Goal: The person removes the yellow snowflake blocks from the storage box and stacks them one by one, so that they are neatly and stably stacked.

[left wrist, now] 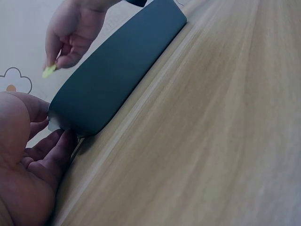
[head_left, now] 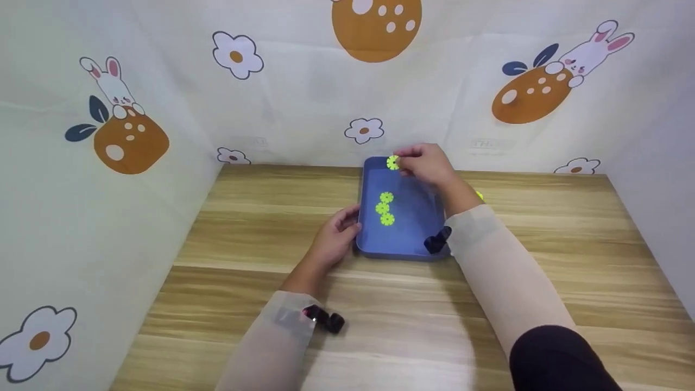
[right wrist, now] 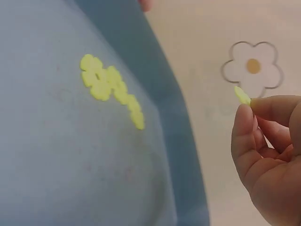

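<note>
My right hand (head_left: 429, 164) is over the far end of a blue rectangular tray (head_left: 412, 233), pinching a yellow-green snowflake disc (head_left: 392, 162) between thumb and fingertips. In the right wrist view that disc (right wrist: 242, 95) is seen nearly edge-on. Three more snowflake discs (head_left: 383, 208), notched like small flowers, sit in a bent row in the left half of the tray. My left hand (head_left: 334, 239) holds the tray's left side. In the left wrist view, its thumb and fingers (left wrist: 56, 150) are at the tray's end wall, by the base.
Past my right forearm, a bit of another yellow-green piece (head_left: 479, 196) shows, mostly hidden by the arm. The tray stands on a wood-grain table (head_left: 271, 239), close to the patterned back cloth (head_left: 304, 98). Similar cloth hangs at both sides. Small black cameras (head_left: 326, 319) are strapped on both wrists.
</note>
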Motion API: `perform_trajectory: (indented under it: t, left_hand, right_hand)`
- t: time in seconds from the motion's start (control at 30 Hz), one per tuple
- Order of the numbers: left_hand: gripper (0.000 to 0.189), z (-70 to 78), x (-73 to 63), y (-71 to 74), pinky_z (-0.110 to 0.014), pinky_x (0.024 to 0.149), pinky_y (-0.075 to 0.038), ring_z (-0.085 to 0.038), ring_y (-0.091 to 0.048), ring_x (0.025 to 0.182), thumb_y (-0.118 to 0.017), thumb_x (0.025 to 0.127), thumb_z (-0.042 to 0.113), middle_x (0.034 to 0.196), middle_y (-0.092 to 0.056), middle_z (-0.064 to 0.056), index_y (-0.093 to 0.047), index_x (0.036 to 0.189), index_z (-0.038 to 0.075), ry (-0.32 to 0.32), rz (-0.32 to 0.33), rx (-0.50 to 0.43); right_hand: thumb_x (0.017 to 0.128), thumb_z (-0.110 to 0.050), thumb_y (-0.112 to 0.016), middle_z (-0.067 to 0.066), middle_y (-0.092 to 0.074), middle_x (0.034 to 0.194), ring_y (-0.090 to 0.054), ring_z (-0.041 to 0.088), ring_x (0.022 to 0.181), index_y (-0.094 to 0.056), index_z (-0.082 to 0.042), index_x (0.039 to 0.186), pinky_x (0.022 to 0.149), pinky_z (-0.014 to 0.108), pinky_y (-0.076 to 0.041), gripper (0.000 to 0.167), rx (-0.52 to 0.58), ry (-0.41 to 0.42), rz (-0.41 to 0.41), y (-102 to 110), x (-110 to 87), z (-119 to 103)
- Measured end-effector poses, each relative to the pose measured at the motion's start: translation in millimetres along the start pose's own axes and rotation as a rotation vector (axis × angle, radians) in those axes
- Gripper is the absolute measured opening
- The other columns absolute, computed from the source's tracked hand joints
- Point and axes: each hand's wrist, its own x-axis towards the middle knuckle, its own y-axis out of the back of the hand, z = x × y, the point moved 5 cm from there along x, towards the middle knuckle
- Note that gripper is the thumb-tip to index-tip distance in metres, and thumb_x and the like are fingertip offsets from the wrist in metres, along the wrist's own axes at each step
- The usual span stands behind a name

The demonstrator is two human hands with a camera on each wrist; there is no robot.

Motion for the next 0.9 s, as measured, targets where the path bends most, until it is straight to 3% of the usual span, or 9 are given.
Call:
perform_trajectory:
  t: [0.13,0.47,0.7,0.9]
  left_hand:
    - [0.05,-0.5,-0.5,0.5,-0.044,0.122,-0.05,-0.032,-0.059,0.144,-0.061,0.105,0.009,0.158,-0.058,-0.015,-0.055,0.155,0.006,0.0,-0.002,0.0]
    - [0.05,-2.2,0.2,0.4,-0.044,0.124,-0.049,-0.031,-0.058,0.146,-0.061,0.106,0.012,0.158,-0.058,-0.013,-0.055,0.155,0.007,0.009,-0.006,0.016]
    - [0.05,-1.0,-0.6,0.0,-0.044,0.124,-0.049,-0.031,-0.058,0.145,-0.062,0.106,0.011,0.158,-0.059,-0.013,-0.056,0.155,0.008,0.019,0.006,0.011]
    - [0.049,-1.2,-0.5,-0.6,-0.044,0.123,-0.049,-0.031,-0.058,0.145,-0.062,0.105,0.011,0.158,-0.059,-0.014,-0.056,0.154,0.008,0.017,0.011,0.002]
  right_hand:
    - [0.103,-0.019,-0.069,0.01,-0.074,0.115,-0.074,0.018,0.091,-0.076,-0.006,0.127,0.085,0.027,-0.066,0.028,0.109,0.009,0.021,14,-16.8,1]
    - [0.101,-0.018,-0.075,0.002,-0.073,0.106,-0.072,0.015,0.089,-0.072,-0.001,0.13,0.084,0.023,-0.066,0.034,0.329,0.021,0.024,47,-57.2,28]
    - [0.1,-0.013,-0.075,-0.001,-0.075,0.1,-0.071,0.012,0.083,-0.072,0.001,0.127,0.08,0.022,-0.066,0.031,0.481,0.006,0.06,71,-73.3,50]
    - [0.098,-0.016,-0.079,-0.001,-0.075,0.103,-0.07,0.012,0.084,-0.073,-0.002,0.124,0.08,0.02,-0.065,0.03,0.509,-0.017,0.11,90,-78.5,61]
